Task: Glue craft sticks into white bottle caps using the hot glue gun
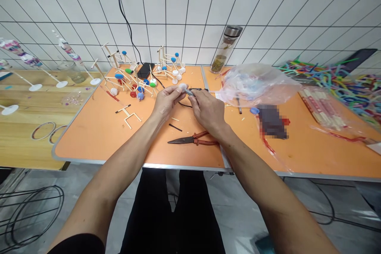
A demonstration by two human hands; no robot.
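Note:
My left hand (166, 103) is closed, pinching a small white round piece (182, 86) that looks like a bottle cap. Against its edge sits the tip of a small grey tool (188, 92), held in my closed right hand (210, 111); the fingers hide most of the tool, so its kind is unclear. Just below my right hand lie needle-nose pliers (182, 140) with red handles. A dark strip (175, 127) and a short stick are on the orange table (98, 139) between my forearms. To the left is a flat frame of thin sticks (127, 114).
Behind my hands stand stick models with coloured caps (119, 76). A glass tea bottle (224, 49) leans by the tiled wall. A clear plastic bag (258, 85), bundled sticks (323, 109) and colourful pipe cleaners (351, 87) lie right. A wooden table (18, 139) adjoins at left.

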